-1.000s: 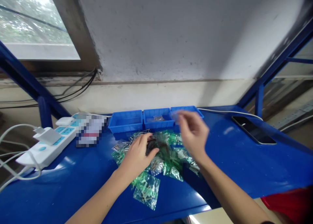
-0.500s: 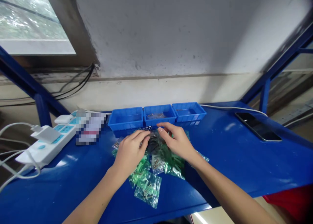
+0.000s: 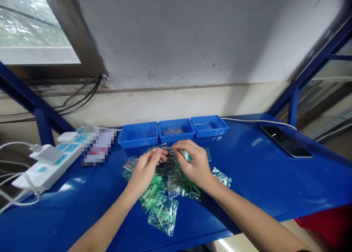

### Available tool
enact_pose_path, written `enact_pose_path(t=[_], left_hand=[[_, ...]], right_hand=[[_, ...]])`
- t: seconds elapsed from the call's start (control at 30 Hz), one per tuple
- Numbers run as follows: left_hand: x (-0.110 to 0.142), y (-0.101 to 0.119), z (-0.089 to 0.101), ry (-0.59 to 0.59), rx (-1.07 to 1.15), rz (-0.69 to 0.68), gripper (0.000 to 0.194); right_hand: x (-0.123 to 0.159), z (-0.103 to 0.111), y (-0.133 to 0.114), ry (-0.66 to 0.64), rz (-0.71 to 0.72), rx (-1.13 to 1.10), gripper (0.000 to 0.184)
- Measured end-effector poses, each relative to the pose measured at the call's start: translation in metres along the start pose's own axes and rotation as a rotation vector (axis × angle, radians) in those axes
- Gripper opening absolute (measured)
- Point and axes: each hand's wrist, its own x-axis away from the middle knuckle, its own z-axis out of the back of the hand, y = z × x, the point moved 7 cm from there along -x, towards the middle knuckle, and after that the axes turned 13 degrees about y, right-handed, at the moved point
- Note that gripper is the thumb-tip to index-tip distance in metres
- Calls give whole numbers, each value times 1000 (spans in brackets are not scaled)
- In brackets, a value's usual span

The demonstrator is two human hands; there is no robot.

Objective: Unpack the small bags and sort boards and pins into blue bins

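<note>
Blue tabletop (image 3: 261, 178), grey wall (image 3: 178, 36), window (image 3: 35, 32); plastic bags (image 3: 163, 213)

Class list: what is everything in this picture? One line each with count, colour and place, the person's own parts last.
Table: one, blue, beneath the hands
Trays: three, blue, row at the back
Packets: too overlapped to count, clear and greenish, heaped mid-table; some clear ones in the middle tray
Power strip: one, white and light blue, left
Chargers: two, white, on the strip
Pixelated item: one, pale, beside the strip
Phone: one, black, right
Cables: several, white and black, left and back
Wall: one, grey and cream, behind
Window: one, brown-framed, upper left
Bars: several, blue, both sides
Red item: one, lower right
Left hand: one, bare, over the packets
Right hand: one, bare, over the packets; grip unclear
</note>
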Motion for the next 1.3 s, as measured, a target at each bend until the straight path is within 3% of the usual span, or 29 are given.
enact_pose_path(t=[0.1, 0.17, 0.3, 0.37, 0.43, 0.5, 0.63, 0.7, 0.73, 0.8, 0.87, 0.93, 1.03, 1.2, 1.3], left_hand=[[-5, -12, 3, 11, 170, 120, 30], [-7, -9, 7, 58, 124, 50, 22], [0, 23, 13, 176, -178, -428, 11], [11, 39, 6, 150, -294, -668, 13], [17, 44, -2, 73, -373, -774, 15], [18, 40, -9, -49, -472, -755, 17], [19, 21, -16, -404, -668, -645, 26], [20, 14, -14, -512, -709, -627, 27], [20, 12, -13, -532, -717, -622, 26], [18, 9, -13, -535, -728, -619, 22], [17, 7, -16, -524, -728, -633, 15], [18, 8, -21, -515, -717, -662, 16], [17, 12, -22, -441, -711, -675, 20], [4, 25, 1, -97, -585, -512, 13], [4, 34, 8, 13, -458, -551, 10]], right_hand=[[6, -7, -12, -66, 159, 11, 22], [7, -9, -8, -73, 97, 23, 18], [7, -16, 19, -100, -343, -159, 19], [10, -21, 28, -126, -532, -285, 25], [7, -18, 31, -85, -572, -310, 25], [-6, 2, 25, 76, -437, -232, 20], [-32, 68, -7, 585, 72, -19, 16], [-41, 84, -14, 687, 259, 101, 25], [-47, 82, -12, 648, 313, 175, 27], [-54, 63, 2, 436, 341, 343, 26], [-50, 38, 24, 185, 276, 479, 26], [-36, 18, 40, 22, 166, 517, 27], [-13, 0, 42, -120, -25, 384, 29], [8, -19, 35, -286, -467, 4, 41], [17, -29, 39, -321, -751, -247, 51]])
